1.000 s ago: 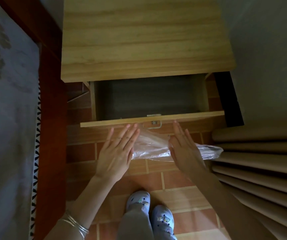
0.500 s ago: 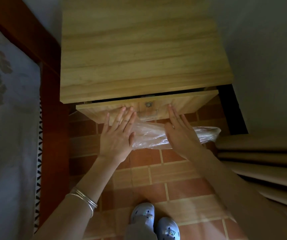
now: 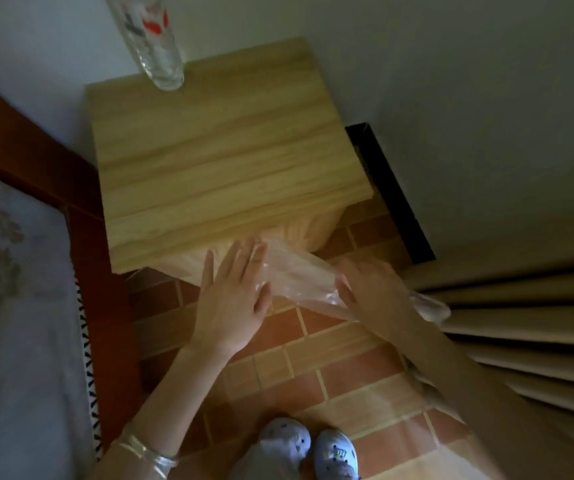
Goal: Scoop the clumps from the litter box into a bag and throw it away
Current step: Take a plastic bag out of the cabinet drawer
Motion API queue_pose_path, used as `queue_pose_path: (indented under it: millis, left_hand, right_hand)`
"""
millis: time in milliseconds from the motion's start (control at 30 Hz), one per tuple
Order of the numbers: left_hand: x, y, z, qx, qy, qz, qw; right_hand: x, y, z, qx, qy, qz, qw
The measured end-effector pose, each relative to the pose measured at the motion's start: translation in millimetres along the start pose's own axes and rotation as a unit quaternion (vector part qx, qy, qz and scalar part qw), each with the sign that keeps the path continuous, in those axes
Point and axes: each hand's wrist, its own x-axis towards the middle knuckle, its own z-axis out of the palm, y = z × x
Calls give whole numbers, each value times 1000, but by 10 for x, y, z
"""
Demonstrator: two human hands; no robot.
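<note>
While bag (image 3: 296,275) hangs between both hands at stand (image 3: 223,161) front, its long axis runs 10-to-4 o'clock. L hand (image 3: 233,299), flat w/ straight fingers, touches the 10 end. R hand (image 3: 372,292) covers the 4 end; blurred, grip unclear.

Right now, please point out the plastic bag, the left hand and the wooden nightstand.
plastic bag (image 3: 296,276), head view, its crumpled middle part.
left hand (image 3: 233,303), head view, back of the hand.
wooden nightstand (image 3: 223,161), head view, bare top.
</note>
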Motion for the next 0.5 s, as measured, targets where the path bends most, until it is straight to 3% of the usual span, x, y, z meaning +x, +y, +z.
queue_pose_path:
  millis: [67,200,300,500]
  left_hand:
    - [-109,131,-377,-21,34,58,998]
    - [-320,346,-1028,-56,26,178,982]
    - [-472,560,-1488,-71,9,236,969]
    - [-601,998,-2368,-69,23,355,932]
  right_hand:
    - [-231,-33,-333,26,-33,54,998]
    - [-584,-135,-925,115,-61,159,979]
    - [-819,-341,-1483,223,-37,213,951]
    - [-1472,-778,-2478,285,45,273,918]
